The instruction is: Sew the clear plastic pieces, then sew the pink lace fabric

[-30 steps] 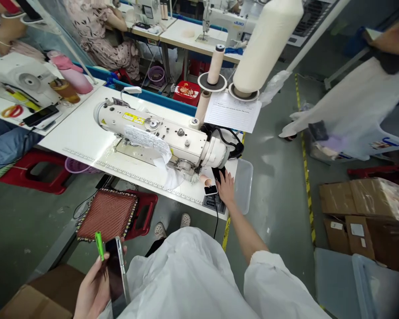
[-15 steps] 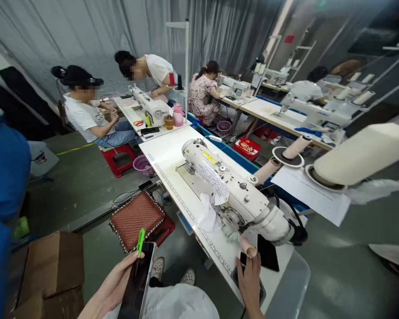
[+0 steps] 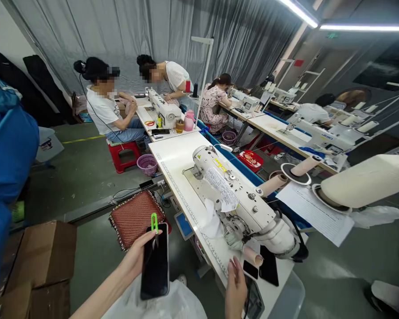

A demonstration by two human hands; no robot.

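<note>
Right hand (image 3: 236,287) has backed away from the pale-pink hollow tube (image 3: 253,256), lower right, fingers half-curled, hold unclear; left hand (image 3: 139,249) clasps green-handled snips (image 3: 154,223) and black smartphone (image 3: 155,271).

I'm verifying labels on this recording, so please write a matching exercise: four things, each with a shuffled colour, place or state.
1. Left hand
2. Snips handle
3. Cushion
4. Creased paper

A. Reddish brown
B. On the nearest sewing machine
C. Holding a phone
D. Bright green

Pairs: 1-C, 2-D, 3-A, 4-B
</note>
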